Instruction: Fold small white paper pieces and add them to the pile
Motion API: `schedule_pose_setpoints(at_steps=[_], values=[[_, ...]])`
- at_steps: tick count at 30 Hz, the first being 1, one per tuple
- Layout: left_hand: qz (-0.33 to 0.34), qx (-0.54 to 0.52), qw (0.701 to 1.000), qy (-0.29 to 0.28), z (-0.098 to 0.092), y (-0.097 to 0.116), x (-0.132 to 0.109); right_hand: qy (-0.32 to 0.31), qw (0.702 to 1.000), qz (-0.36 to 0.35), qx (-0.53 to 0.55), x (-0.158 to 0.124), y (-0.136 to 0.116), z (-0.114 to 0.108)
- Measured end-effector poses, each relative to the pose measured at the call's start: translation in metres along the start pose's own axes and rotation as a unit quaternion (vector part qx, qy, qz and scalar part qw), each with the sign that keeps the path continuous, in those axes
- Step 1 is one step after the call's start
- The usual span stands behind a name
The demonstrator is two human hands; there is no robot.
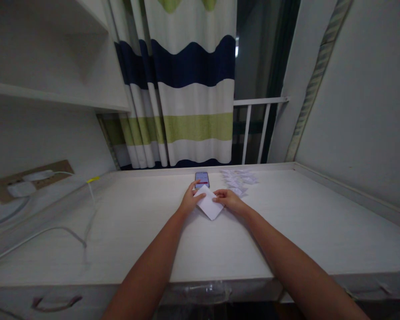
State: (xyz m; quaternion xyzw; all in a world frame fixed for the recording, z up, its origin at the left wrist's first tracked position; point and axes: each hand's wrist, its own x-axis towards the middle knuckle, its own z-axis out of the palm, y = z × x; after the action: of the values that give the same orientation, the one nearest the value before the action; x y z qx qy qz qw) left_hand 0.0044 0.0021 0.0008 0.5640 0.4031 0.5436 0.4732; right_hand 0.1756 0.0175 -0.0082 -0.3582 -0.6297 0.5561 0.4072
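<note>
Between my two hands is a white sheet of folded paper (210,206), turned with one corner toward me and raised a little off the desk. My left hand (190,199) grips its left side, thumb on top and fingers behind. On the right side, my right hand (231,200) pinches the paper between thumb and fingers. Just beyond the paper lies a phone (202,178) with its screen lit, partly covered by my left fingers. Several small folded white paper pieces (235,180) lie in a group behind my right hand.
The white desk (136,222) has a raised rim along its back and right side. White cables (66,229) run over its left part from plugs at a wall socket (53,175). A striped curtain (196,102) hangs behind. Drawer handles (56,304) face me below.
</note>
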Motion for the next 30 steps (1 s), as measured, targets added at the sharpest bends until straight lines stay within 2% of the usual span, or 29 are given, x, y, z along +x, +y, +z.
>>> schedule_pose_setpoints(at_steps=[3,8,30], values=[[-0.021,-0.05,0.998,0.034,0.0027,-0.0021,0.0011,0.046,0.999,0.004,0.023,0.0002,-0.0005,0.002],[-0.07,-0.032,0.997,-0.023,0.0037,-0.0075,0.002,0.092,0.993,0.022,0.065,-0.0015,-0.0049,0.0047],[-0.072,0.017,0.997,-0.017,0.0013,-0.0087,0.0037,0.082,0.995,0.016,0.062,-0.0015,-0.0061,0.0026]])
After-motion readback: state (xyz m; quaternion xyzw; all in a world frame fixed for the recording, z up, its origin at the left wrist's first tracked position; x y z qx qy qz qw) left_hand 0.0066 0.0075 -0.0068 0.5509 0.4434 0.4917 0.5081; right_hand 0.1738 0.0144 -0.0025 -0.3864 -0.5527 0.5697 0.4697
